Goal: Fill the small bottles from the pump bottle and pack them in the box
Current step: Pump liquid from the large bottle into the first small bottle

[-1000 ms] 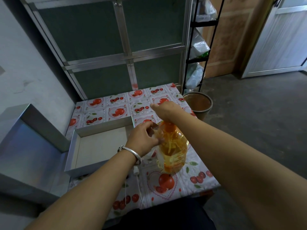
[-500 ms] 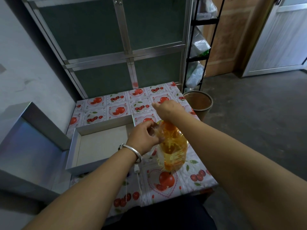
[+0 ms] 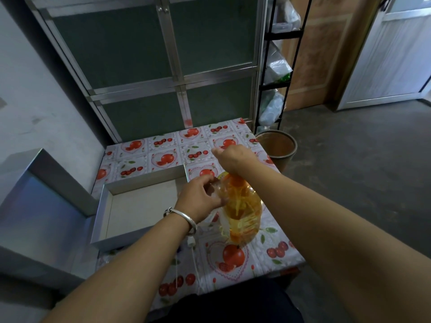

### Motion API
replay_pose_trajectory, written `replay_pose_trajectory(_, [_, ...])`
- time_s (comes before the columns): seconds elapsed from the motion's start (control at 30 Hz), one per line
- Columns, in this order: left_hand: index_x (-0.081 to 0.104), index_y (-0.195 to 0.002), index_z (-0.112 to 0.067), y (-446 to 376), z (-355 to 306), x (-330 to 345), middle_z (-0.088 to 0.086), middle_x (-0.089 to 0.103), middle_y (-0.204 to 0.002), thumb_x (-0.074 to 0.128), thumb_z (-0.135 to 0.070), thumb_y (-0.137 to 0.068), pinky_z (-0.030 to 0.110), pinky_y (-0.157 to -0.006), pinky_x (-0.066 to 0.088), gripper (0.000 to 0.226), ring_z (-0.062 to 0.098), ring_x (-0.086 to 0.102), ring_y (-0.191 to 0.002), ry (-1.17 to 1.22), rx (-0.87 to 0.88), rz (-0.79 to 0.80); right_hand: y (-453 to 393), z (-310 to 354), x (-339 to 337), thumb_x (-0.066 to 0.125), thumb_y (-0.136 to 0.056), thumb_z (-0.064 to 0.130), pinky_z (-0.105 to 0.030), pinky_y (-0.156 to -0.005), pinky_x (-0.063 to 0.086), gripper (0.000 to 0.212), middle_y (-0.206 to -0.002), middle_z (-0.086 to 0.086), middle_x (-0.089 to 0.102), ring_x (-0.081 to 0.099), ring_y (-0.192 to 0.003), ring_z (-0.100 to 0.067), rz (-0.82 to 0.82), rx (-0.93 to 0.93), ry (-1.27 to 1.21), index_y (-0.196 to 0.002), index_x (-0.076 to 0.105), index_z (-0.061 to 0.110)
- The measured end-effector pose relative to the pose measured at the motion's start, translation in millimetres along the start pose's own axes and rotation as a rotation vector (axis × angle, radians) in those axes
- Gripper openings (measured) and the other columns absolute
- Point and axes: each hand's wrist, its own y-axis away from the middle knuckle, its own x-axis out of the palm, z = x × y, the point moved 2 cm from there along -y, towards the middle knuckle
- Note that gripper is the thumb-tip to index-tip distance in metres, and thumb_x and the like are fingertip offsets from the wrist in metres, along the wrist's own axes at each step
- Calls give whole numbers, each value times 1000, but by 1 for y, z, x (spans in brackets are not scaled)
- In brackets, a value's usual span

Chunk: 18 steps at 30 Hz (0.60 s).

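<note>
From the head camera, the pump bottle, full of orange-yellow liquid, stands upright on the fruit-print tablecloth just right of the open silver box. The right hand sits on top of the bottle with fingers curled down over its pump head, which the hand hides. The left hand curls its fingers round a small clear bottle held against the pump bottle's shoulder. A silver bangle circles the left wrist. The box lid leans to the left. A brown bin stands on the floor beyond the table.
</note>
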Motion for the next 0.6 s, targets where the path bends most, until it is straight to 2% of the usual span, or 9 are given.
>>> replay_pose_trajectory(0.07, [60, -100, -21, 0, 0, 0, 9, 65, -95, 80, -28, -68, 39, -82, 53, 39, 25, 60, -89, -7, -9, 0, 3, 2, -4, 24, -99, 53, -45, -104, 37, 61, -144, -15, 41, 42, -129, -33, 55, 18, -53, -142, 36, 12])
replay_pose_trajectory(0.13, [61, -101, -21, 0, -1, -1, 10, 65, -97, 80, -29, -67, 39, -81, 53, 40, 26, 61, -91, -5, -14, -5, 4, 3, -6, 24, -97, 58, -45, -107, 33, 67, -148, -15, 37, 37, -133, -35, 71, 17, -86, -142, 35, 10])
replay_pose_trajectory(0.2, [60, -99, -21, -2, -2, 0, 11, 65, -98, 80, -27, -68, 39, -82, 53, 38, 27, 61, -91, 3, -13, -5, 2, 3, -4, 25, -96, 58, -42, -99, 41, 66, -138, -15, 48, 49, -122, -33, 31, 18, -63, -134, 44, 8])
replay_pose_trajectory(0.27, [58, -94, -23, -2, -2, 1, 13, 65, -98, 80, -25, -68, 41, -82, 52, 34, 26, 59, -86, 11, -11, 2, 0, 0, 0, 25, -97, 56, -38, -88, 47, 62, -117, -13, 59, 58, -102, -27, -26, 14, -39, -120, 54, 6])
replay_pose_trajectory(0.33, [58, -93, -22, -1, -2, 1, 14, 65, -97, 80, -24, -68, 43, -82, 52, 34, 24, 58, -84, 16, -8, 4, -1, -2, 1, 25, -97, 56, -39, -87, 51, 64, -106, -12, 60, 59, -98, -27, -54, 9, -21, -117, 57, 5])
replay_pose_trajectory(0.4, [60, -98, -20, 0, -2, 2, 12, 65, -95, 81, -25, -68, 42, -83, 52, 37, 25, 59, -87, 5, -9, 5, -1, -2, 0, 24, -97, 57, -43, -97, 46, 65, -122, -16, 56, 54, -114, -32, -26, 11, -28, -127, 51, 6])
replay_pose_trajectory(0.5, [59, -97, -22, 0, -1, 0, 2, 62, -85, 81, -25, -68, 36, -79, 52, 36, 19, 57, -81, 13, -7, -2, 1, 2, -3, 22, -98, 55, -46, -109, 31, 66, -148, -15, 36, 35, -135, -35, 50, 17, -54, -142, 35, 8])
replay_pose_trajectory(0.53, [60, -98, -22, -1, -2, -1, 1, 61, -85, 80, -25, -68, 36, -78, 51, 36, 17, 55, -79, 15, -1, -4, 1, 3, -4, 22, -98, 54, -45, -109, 31, 64, -149, -15, 35, 35, -135, -34, 55, 12, -53, -143, 34, 9])
replay_pose_trajectory(0.6, [61, -103, -19, -3, -1, -1, 4, 62, -89, 80, -25, -68, 35, -78, 51, 40, 16, 54, -78, 13, 3, -8, -1, 3, -4, 23, -99, 51, -44, -104, 38, 60, -139, -16, 46, 46, -125, -33, 26, 7, -38, -136, 43, 7])
